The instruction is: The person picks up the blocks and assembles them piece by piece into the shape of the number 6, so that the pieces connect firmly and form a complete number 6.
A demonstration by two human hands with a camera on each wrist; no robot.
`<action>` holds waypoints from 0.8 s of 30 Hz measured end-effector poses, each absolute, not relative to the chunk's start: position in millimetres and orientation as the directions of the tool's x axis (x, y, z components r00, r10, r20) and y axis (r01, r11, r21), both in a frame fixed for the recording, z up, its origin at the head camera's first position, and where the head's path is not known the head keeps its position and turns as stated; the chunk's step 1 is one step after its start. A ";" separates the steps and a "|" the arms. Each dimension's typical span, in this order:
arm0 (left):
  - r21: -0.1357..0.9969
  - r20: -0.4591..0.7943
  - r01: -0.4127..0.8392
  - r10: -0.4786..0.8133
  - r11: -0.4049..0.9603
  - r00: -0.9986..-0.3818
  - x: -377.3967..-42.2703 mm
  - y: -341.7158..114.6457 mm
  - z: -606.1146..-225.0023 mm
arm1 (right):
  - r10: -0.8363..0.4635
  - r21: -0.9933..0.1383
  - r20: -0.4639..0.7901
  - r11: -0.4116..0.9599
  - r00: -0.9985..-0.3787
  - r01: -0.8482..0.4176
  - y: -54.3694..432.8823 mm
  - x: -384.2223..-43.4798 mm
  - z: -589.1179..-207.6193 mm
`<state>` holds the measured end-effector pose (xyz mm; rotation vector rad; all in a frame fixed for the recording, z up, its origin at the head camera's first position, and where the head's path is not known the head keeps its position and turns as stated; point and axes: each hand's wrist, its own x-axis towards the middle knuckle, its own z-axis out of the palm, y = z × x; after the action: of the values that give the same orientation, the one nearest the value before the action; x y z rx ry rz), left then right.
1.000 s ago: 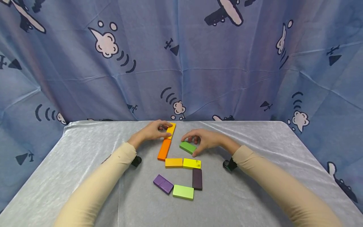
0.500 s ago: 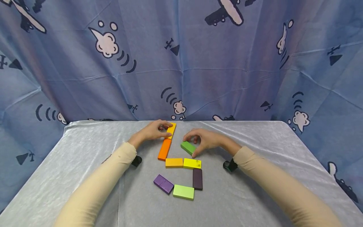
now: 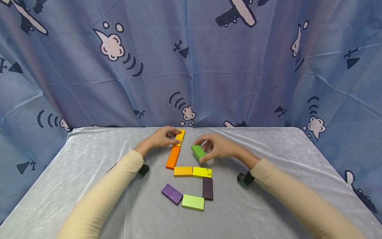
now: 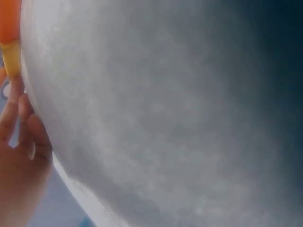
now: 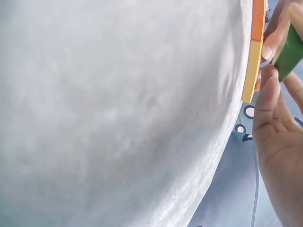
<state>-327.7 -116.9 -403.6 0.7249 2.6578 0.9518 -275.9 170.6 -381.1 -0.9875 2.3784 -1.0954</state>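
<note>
At the far end of the block line, my left hand (image 3: 161,137) has its thumb and fingers on either side of a yellow-orange block (image 3: 180,136). An orange block (image 3: 173,157) lies end to end with it, nearer me. My right hand (image 3: 220,146) pinches a green block (image 3: 198,152) between thumb and fingertips, slanted, a little to the right of that line. In the right wrist view the green block (image 5: 290,56) stands off the table surface, with the right hand (image 5: 280,137) below it. The left wrist view catches the left hand (image 4: 23,156) only at its edge.
Nearer me lie an amber block (image 3: 183,171), a bright yellow block (image 3: 202,172), a dark block (image 3: 208,189), a lime block (image 3: 193,202) and a purple block (image 3: 171,194), joined in a curve. A grey cloth (image 3: 253,212) covers the table; a patterned blue curtain (image 3: 238,83) hangs behind.
The green block has turned steeper and come up slightly in the right hand, whose fingers have closed in around it while the wrist shifted right. The left hand has stayed in place.
</note>
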 end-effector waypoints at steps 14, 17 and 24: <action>0.643 -0.049 0.371 0.519 0.670 -0.853 -325.9 -116.9 -401.8 | -0.715 -0.800 -0.003 0.421 -0.699 -0.428 169.9 -256.1 -372.0; 0.644 -0.047 0.373 0.521 0.668 -0.852 -325.2 -117.2 -401.3 | -0.713 -0.808 0.009 0.407 -0.701 -0.425 165.2 -249.4 -370.7; 0.646 -0.033 0.384 0.527 0.660 -0.849 -324.9 -117.4 -400.3 | -0.714 -0.795 0.053 0.393 -0.699 -0.462 147.8 -231.9 -366.8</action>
<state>-324.9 -117.4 -400.3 0.7404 2.6593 0.9609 -231.9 147.8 -366.8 -1.0284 2.3587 -1.2021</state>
